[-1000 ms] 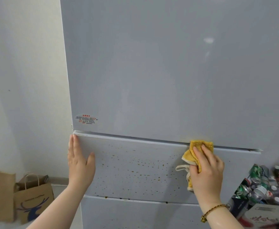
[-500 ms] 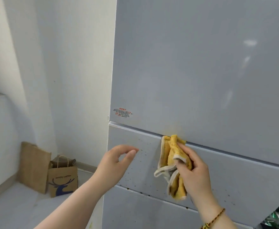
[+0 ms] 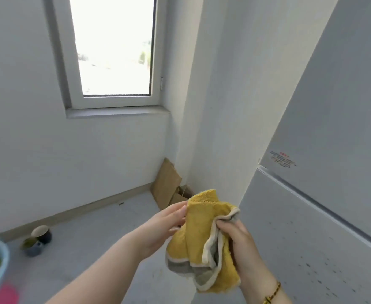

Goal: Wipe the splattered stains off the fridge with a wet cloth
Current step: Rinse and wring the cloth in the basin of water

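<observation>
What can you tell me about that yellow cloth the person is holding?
The yellow cloth looks like thick terry towelling, mustard yellow with a pale cream border and a grey reverse side showing at the folds. It is bunched and crumpled, hanging in loose folds in the air in front of the person, away from the fridge. The left hand touches its upper left edge; the right hand grips its right side.

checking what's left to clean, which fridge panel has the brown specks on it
The lower fridge panel, below the seam, right of the yellow cloth. Dark specks dot it, while the upper panel with the red-printed sticker looks clean.
</observation>
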